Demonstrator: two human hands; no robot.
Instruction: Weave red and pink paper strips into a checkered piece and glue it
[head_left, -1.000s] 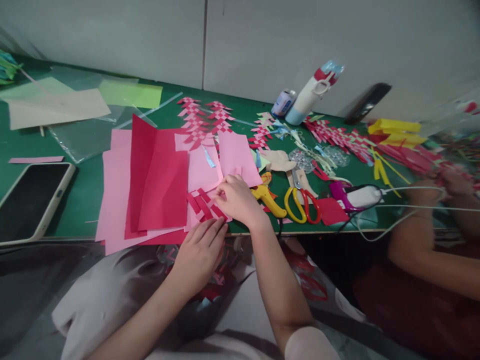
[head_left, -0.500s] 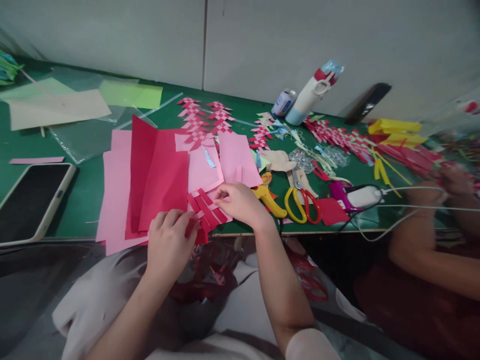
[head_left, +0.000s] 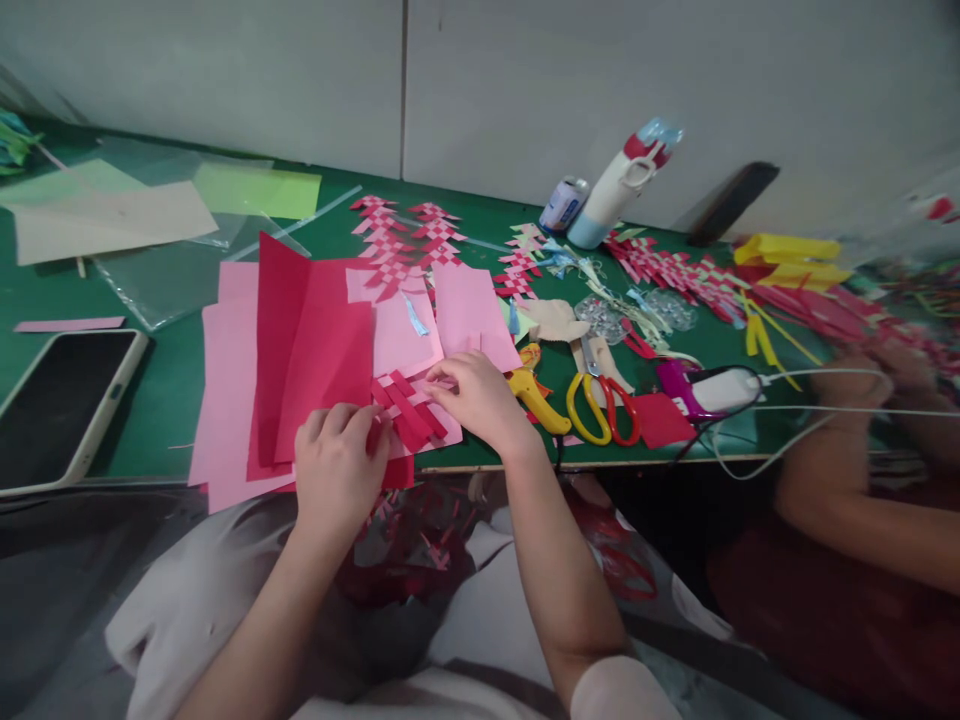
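Observation:
A small woven piece of red and pink paper strips (head_left: pixel 409 412) lies at the table's front edge, between my two hands. My left hand (head_left: pixel 337 458) has its fingers curled over the left side of the woven paper; its thumb side is against it. From the right, my right hand (head_left: pixel 482 402) pinches a pink strip at the opposite side, thumb and forefinger together. Red folded paper (head_left: pixel 330 350) lies beyond my left hand, on top of larger pink sheets (head_left: pixel 225 400). More pink paper (head_left: pixel 472 315) lies just past my right hand.
To the right lie a yellow-handled tool (head_left: pixel 541 402), scissors (head_left: pixel 600 408), and a purple item with a white charger (head_left: pixel 724 390). A bottle (head_left: pixel 615 190) and can (head_left: pixel 564 205) stand behind. A phone (head_left: pixel 64 405) lies left. Another person's arms (head_left: pixel 832 460) work at right.
On the woven piece, pink strips now show more across the red ones, and the red strips have shifted. My right hand has risen slightly; my left stays nearly in place.

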